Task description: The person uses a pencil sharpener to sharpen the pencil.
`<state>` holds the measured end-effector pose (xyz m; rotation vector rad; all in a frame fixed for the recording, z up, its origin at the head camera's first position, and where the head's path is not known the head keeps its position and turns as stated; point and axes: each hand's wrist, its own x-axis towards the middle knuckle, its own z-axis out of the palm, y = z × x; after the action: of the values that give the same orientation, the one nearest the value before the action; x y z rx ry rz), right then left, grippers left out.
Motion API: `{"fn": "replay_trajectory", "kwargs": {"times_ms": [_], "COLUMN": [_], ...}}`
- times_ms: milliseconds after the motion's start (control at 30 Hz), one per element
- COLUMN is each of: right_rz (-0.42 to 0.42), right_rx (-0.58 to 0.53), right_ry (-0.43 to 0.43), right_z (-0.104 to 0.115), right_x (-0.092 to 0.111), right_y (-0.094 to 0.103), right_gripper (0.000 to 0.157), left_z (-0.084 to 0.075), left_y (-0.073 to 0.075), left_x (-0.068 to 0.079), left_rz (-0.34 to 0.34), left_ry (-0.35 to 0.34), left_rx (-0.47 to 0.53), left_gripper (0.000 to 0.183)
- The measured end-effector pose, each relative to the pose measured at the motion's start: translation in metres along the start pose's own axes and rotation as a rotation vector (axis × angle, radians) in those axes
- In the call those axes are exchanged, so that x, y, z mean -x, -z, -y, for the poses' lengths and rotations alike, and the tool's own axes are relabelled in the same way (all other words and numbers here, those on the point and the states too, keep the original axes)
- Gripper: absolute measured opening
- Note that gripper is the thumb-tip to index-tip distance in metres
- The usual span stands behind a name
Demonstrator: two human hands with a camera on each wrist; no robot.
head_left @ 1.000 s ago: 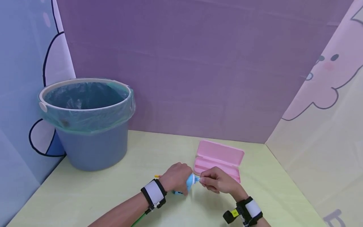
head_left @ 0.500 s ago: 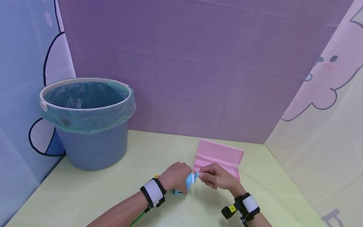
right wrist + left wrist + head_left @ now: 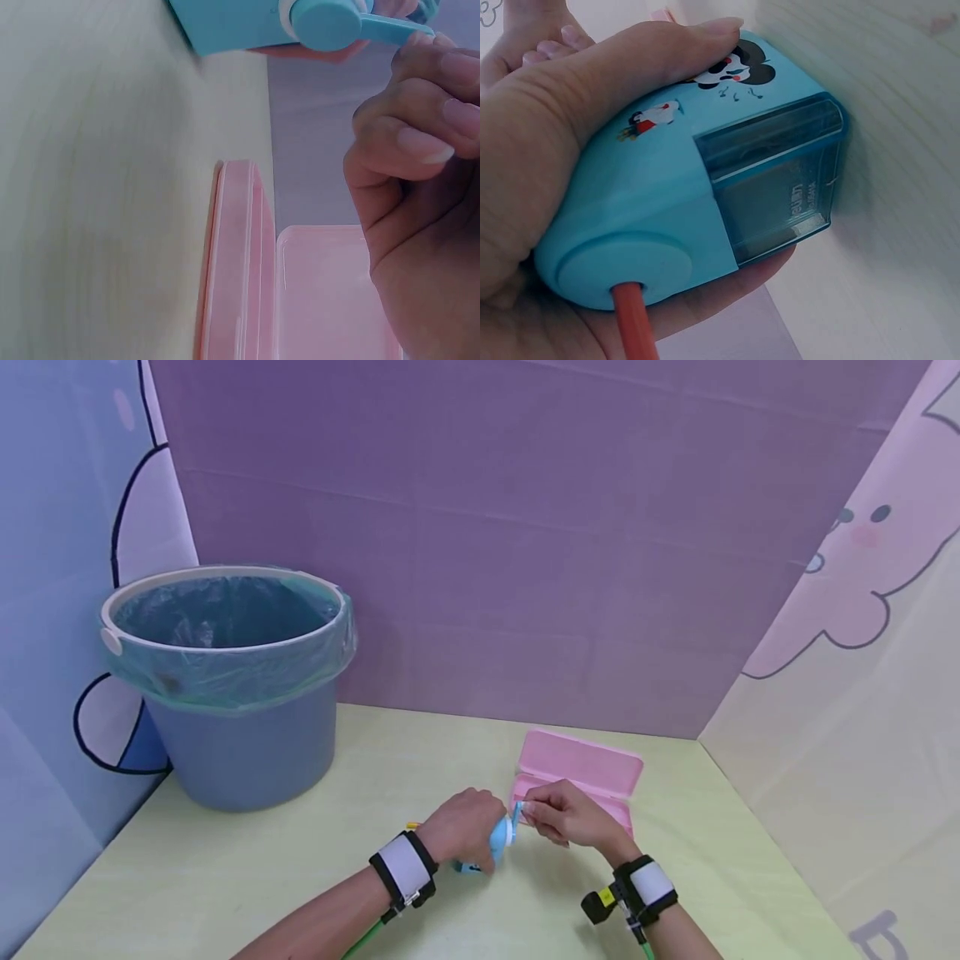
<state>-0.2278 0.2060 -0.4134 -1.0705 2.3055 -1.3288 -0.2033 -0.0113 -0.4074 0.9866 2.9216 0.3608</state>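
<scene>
A light blue crank pencil sharpener (image 3: 501,837) is gripped by my left hand (image 3: 463,828) low over the table. In the left wrist view, the thumb lies across its printed side (image 3: 652,199), near the see-through shavings drawer (image 3: 780,187). A red pencil (image 3: 636,324) sticks out of the round hole at the sharpener's end; its yellow-orange tip (image 3: 413,825) peeks past the left wrist in the head view. My right hand (image 3: 572,817) pinches the end of the blue crank arm (image 3: 390,30) with thumb and forefinger. The crank's knob is hidden by those fingers.
Just behind the right hand lies an opened pink pencil case (image 3: 581,762), lid tipped back. A blue-grey bin (image 3: 247,752) with a green liner stands at the back left. Purple cloth (image 3: 450,543) rises behind the pale table (image 3: 300,877).
My right hand has moved slightly up and left, turning the crank arm from pointing right to pointing upward. The left hand and sharpener have hardly moved.
</scene>
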Motion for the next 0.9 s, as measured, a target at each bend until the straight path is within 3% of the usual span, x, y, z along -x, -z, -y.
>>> {"fn": "replay_trajectory", "kwargs": {"times_ms": [167,367,900], "right_rz": [-0.024,0.072,0.107], "right_rx": [0.058,0.196,0.223], "right_ry": [-0.083,-0.14,-0.141], "right_z": [-0.017,-0.04,-0.035], "right_x": [-0.013,-0.018,-0.016], "right_y": [0.0,-0.015,-0.019], "right_gripper": [0.033,0.023,0.021], "left_z": [0.004,0.005,0.003], "left_y": [0.0,-0.002,0.0], "left_x": [-0.003,-0.003,0.001], "left_rz": [-0.011,-0.014,-0.012], "left_ry": [-0.02,-0.023,-0.022], "left_rx": [-0.009,-0.004,0.018], "left_gripper": [0.044,0.04,0.04]}}
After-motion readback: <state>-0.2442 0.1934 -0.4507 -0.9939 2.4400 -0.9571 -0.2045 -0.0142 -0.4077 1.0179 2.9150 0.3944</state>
